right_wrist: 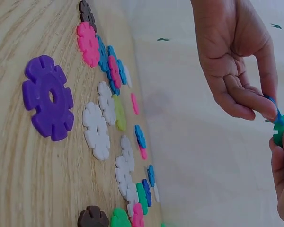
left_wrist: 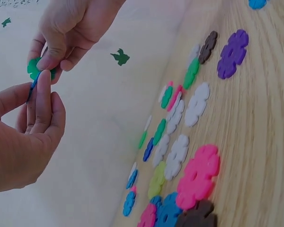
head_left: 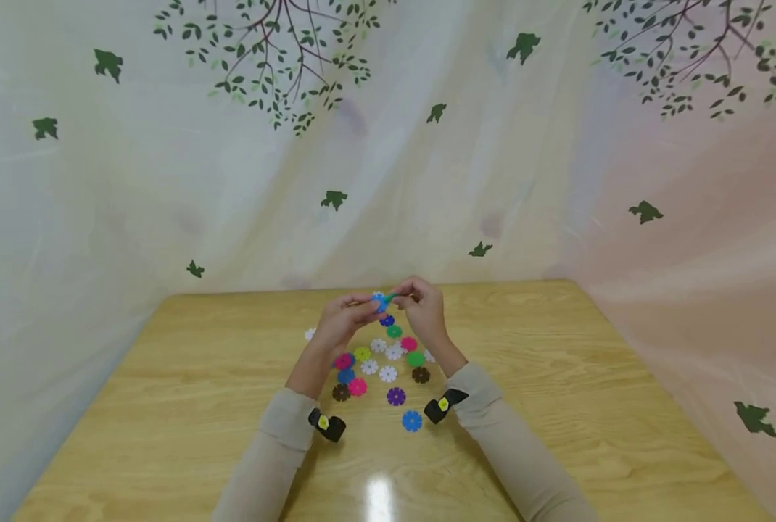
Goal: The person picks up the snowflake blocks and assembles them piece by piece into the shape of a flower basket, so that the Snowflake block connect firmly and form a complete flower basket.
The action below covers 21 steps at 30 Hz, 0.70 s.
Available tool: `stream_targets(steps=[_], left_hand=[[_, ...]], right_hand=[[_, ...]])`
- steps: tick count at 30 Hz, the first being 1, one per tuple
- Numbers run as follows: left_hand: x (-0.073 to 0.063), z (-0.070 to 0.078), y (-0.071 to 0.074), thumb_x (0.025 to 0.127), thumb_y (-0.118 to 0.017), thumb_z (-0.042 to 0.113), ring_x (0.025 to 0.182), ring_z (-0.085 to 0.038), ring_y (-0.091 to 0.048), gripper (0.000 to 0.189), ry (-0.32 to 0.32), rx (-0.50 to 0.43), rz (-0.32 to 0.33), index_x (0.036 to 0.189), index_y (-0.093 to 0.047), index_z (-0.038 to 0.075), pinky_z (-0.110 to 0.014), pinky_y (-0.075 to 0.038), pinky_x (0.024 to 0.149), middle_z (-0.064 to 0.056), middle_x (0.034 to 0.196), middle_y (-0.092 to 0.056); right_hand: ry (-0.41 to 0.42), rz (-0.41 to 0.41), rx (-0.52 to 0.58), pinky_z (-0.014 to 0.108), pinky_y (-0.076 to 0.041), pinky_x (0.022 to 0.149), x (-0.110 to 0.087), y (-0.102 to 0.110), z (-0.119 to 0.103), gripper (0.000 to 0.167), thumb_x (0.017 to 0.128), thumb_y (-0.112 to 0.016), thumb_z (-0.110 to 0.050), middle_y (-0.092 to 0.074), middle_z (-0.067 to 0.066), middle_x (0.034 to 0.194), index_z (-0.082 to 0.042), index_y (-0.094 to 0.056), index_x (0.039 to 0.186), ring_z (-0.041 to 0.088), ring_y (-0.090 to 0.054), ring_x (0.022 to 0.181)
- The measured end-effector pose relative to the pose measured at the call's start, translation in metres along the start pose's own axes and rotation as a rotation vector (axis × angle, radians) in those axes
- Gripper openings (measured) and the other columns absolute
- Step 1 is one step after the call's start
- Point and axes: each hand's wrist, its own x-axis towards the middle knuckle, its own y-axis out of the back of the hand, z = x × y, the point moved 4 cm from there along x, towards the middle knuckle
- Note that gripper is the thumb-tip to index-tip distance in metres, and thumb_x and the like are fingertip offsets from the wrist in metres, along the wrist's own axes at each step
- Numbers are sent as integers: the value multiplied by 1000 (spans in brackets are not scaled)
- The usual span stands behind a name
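In the head view my left hand (head_left: pixel 341 322) pinches a blue flower-shaped disc (head_left: pixel 378 302) between thumb and fingers, above the table's far part. My right hand (head_left: pixel 427 313) pinches a green flower-shaped disc (left_wrist: pixel 33 69), set at an angle against the blue one. The two discs meet edge to edge; whether their slots interlock I cannot tell. In the left wrist view the blue disc is seen nearly edge-on. Fingers hide much of both discs in the right wrist view.
Below the hands, loose slotted discs lie scattered on the wooden table (head_left: pixel 166 406), among them a purple disc (head_left: pixel 396 396), a blue disc (head_left: pixel 412 420), a brown disc (head_left: pixel 420 375) and several white ones. A patterned cloth (head_left: pixel 388 159) hangs behind the table.
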Motion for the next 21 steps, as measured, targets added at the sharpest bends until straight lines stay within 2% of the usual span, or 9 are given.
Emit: stream_targets(steps=[2,3,5,7,14,19,21], left_hand=[[1,1,-2,100,-62,2,84,-14,-76,7,11,-26,14,105,-66,3,-38,-54,104,1,93,-73],[1,2,-2,100,-62,2,83,-13,-76,7,14,-34,16,104,-67,3,-38,-54,104,1,92,-73],[1,2,-2,100,-62,2,81,-12,-76,6,21,-51,24,101,-66,5,-33,-57,98,2,89,-74],[0,4,-1,100,-62,3,80,-11,-76,6,12,-30,20,103,-66,4,-29,-58,94,3,89,-74],[-3,12,7,100,-63,10,86,-10,-74,26,-39,110,41,124,-62,-3,-31,-58,96,8,89,-74],[-4,13,10,102,-62,13,85,-7,-73,33,-7,117,73,131,-59,-2,-25,-59,87,9,90,-73],[-5,13,10,103,-61,14,84,-7,-73,33,8,103,89,131,-59,-2,-26,-60,87,8,91,-73]], right_hand=[[-1,8,-1,30,-59,68,2,-1,2,3,90,-65,16,-65,34,84,16,-65,86,24,-65,69],[0,11,-1,32,-60,68,3,-2,6,3,90,-64,17,-65,34,83,16,-65,87,23,-65,69],[1,10,-2,35,-61,69,6,-3,16,4,90,-64,17,-65,31,83,14,-66,87,10,-62,68],[3,-2,5,35,-61,69,8,-4,25,5,91,-64,16,-65,30,83,13,-67,87,5,-61,68],[8,-116,53,21,-58,69,8,-4,29,3,90,-71,9,-68,31,91,10,-69,92,19,-69,75],[16,-204,48,21,-59,73,5,-3,30,11,90,-74,2,-72,28,98,8,-73,99,15,-72,84],[5,-239,40,22,-60,75,4,-4,31,14,91,-74,1,-73,26,102,7,-74,103,20,-74,89]])
